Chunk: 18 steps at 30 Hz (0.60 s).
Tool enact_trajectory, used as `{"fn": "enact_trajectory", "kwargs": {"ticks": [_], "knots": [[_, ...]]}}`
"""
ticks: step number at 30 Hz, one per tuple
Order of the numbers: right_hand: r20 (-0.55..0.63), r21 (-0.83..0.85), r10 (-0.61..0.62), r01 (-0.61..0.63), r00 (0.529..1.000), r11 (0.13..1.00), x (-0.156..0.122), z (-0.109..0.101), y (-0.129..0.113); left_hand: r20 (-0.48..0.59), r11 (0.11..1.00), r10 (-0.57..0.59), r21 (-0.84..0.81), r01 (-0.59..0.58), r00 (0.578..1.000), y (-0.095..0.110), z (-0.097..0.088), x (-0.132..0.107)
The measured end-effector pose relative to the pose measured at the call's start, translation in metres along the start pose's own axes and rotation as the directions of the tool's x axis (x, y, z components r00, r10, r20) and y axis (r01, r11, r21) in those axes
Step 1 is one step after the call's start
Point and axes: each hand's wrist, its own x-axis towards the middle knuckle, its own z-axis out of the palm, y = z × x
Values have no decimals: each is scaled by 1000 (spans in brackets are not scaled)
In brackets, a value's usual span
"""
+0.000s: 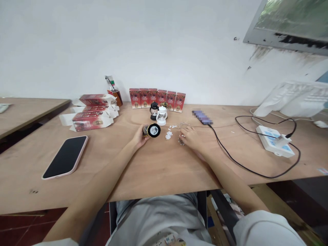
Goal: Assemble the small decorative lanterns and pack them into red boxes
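My left hand [139, 137] is closed around a small lantern [154, 130], tipped so that its round black base with a pale disc inside faces me. My right hand [190, 137] rests on the table with its fingers bent down at a little heap of small metal pieces [181, 140]. What its fingertips pinch is too small to make out. Between the hands lie white paper bits [168, 135]. Just behind stand a white lantern [161, 116] and a black lantern [154, 111], with a gold-topped one [164, 105] partly hidden behind them.
Several red printed boxes [157, 97] stand in a row by the wall. Opened red boxes [89, 119] lie at left, before a bottle of brown liquid [117, 97]. A black-screened phone [66, 157], a purple phone [202, 117] on a black cable and a power strip [274, 140] are around.
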Motion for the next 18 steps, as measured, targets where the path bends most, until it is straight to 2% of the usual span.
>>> {"fn": "enact_trajectory", "kwargs": {"ticks": [2, 4, 6, 8, 10, 12, 18], "knots": [[-113, 211, 24, 1, 993, 977, -1, -1, -6, 14, 999, 14, 35, -14, 1000, -3, 1, -1], [-201, 480, 125, -14, 972, 877, -1, -2, -14, 53, 994, 55, 96, -60, 997, -6, 3, -3], [-183, 720, 271, -59, 945, 691, 0, -3, -25, 104, 977, 108, 170, -125, 989, -11, 5, -5], [-76, 870, 368, -118, 927, 478, 0, -2, -35, 142, 960, 150, 216, -179, 978, -15, 7, -7], [35, 936, 409, -173, 912, 306, 1, 0, -42, 161, 956, 164, 218, -197, 973, -19, 8, -8], [110, 954, 440, -218, 891, 204, 2, 2, -45, 174, 955, 166, 216, -202, 971, -22, 8, -7], [217, 946, 503, -308, 837, 105, 2, 5, -42, 192, 948, 159, 246, -204, 968, -24, 4, -3]]}}
